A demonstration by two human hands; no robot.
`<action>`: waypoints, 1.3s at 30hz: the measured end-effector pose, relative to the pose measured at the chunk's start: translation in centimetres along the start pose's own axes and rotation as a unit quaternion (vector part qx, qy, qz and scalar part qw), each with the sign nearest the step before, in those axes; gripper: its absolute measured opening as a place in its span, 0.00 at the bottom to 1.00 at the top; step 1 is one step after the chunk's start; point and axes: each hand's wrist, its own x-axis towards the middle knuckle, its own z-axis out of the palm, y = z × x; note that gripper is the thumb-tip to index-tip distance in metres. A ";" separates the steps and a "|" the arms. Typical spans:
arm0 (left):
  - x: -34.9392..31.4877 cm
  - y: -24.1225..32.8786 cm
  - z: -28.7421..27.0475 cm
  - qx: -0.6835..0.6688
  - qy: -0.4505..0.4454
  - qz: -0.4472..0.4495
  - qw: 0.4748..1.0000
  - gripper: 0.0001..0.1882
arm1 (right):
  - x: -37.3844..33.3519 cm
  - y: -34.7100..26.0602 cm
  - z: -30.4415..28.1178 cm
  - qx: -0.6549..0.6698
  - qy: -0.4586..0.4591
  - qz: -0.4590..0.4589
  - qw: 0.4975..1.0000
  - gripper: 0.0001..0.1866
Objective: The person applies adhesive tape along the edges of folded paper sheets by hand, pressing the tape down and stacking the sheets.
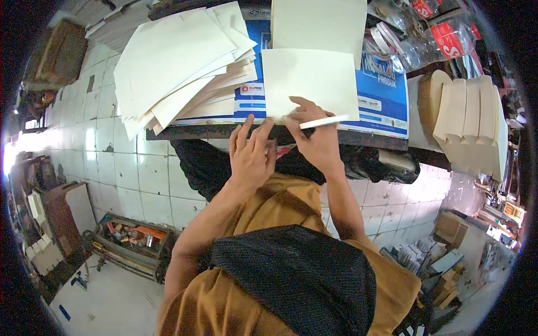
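A cream sheet of paper [311,78] lies in front of me near the table's front edge, overlapping another cream sheet [319,25] behind it. My right hand [318,137] is on the sheet's near edge, with a slim white flat stick [325,121] held across its fingers. The thumb and fingertips touch the paper. Beside it, my left hand [252,151] has its fingers stretched out and apart at the table edge. Its fingertips lie close to the sheet's near left corner. I see nothing held in the left hand.
A fanned stack of cream sheets [179,61] lies at the left on a blue printed sheet [384,106]. Clear plastic bottles [417,50] with red labels lie at the back right. Thick folded paper blocks [468,115] stand at the right. A crate of tools [131,241] sits lower left.
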 end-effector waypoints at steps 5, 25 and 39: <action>0.2 0.3 0.1 0.007 0.021 0.007 1.000 0.32 | -0.5 2.5 -5.5 0.087 0.161 0.085 0.979 0.11; 0.4 1.0 -0.3 0.095 -0.067 0.008 0.993 0.30 | -3.9 10.3 -7.6 -0.169 0.218 0.093 0.957 0.10; 1.3 2.2 -1.4 0.102 -0.073 -0.008 0.992 0.32 | -5.0 11.6 -6.5 -0.229 0.192 0.106 0.948 0.15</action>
